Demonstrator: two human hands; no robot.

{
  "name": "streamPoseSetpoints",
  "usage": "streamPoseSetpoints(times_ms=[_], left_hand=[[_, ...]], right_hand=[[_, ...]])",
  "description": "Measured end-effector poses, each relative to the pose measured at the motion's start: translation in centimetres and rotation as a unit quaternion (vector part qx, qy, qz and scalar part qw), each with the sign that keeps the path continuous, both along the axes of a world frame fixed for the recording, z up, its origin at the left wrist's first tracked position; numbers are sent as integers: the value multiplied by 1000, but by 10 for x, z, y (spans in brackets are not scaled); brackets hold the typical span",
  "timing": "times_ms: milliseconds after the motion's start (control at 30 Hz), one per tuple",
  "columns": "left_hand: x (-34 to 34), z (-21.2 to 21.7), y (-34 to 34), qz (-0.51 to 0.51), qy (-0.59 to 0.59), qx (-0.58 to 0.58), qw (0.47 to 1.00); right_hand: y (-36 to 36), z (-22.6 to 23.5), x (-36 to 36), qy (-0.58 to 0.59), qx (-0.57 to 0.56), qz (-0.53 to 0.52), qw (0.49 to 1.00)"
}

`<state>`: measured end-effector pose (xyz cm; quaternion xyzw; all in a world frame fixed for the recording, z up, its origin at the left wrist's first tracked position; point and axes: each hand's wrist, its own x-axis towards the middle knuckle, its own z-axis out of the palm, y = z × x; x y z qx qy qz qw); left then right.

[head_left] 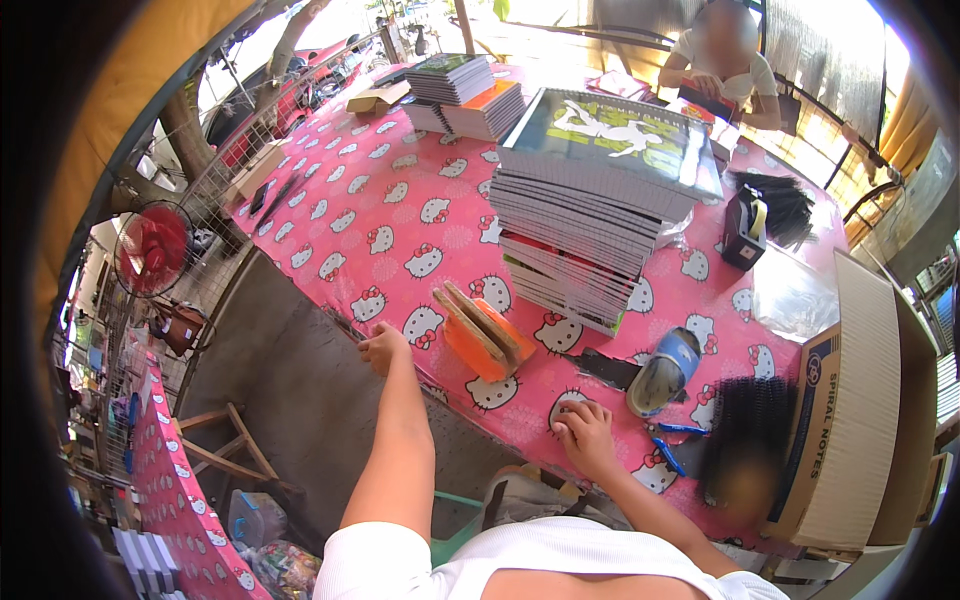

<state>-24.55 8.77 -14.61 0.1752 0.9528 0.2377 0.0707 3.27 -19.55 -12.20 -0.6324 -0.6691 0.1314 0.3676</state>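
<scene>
Hands rest at the near edge of a table covered in a pink plastic cloth with a white cartoon-cat pattern. The left hand lies on that edge toward the near-left corner, fingers curled inward; whether it pinches something small there cannot be made out. The right hand presses flat-fingered on the cloth further along the same edge, holding nothing.

Between the two hands, a little farther in from the edge, sits an orange-and-tan wedge-shaped block of layered card, touching neither hand. Just beyond the right hand lies a dark flat scrap, and beside that a blue-and-grey slip-on shoe-shaped object, too blurred to tell more. Two blue pens lie near the right hand, next to a heap of black plastic binding spirals; a blurred patch hides the heap's lower part.

A tall slanting stack of spiral-bound notebooks with a green-and-black cover on top stands at the table's middle. A black tape dispenser stands toward the right edge, and a brown cardboard box, cut off by the dark rim of the view, fills the near-right corner. At the far edge sits another person in a white shirt, with lower notebook piles toward the far-left corner.
</scene>
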Motion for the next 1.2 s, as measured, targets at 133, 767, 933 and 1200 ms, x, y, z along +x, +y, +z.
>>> streamPoseSetpoints(times_ms=[133,767,933,1200], left_hand=[[-7,-5,2,-3,-15,3,1000],[0,-11,7,-53,91,-22,994],[14,4,-4,-206,89,-23,974],[8,3,-5,-288,121,-83,946]], right_hand=[[0,5,-2,-4,0,0,1000],[6,-1,2,4,-7,-1,1000],[4,-3,2,-3,-4,-11,1000],[-1,-7,-4,6,-1,-9,1000]])
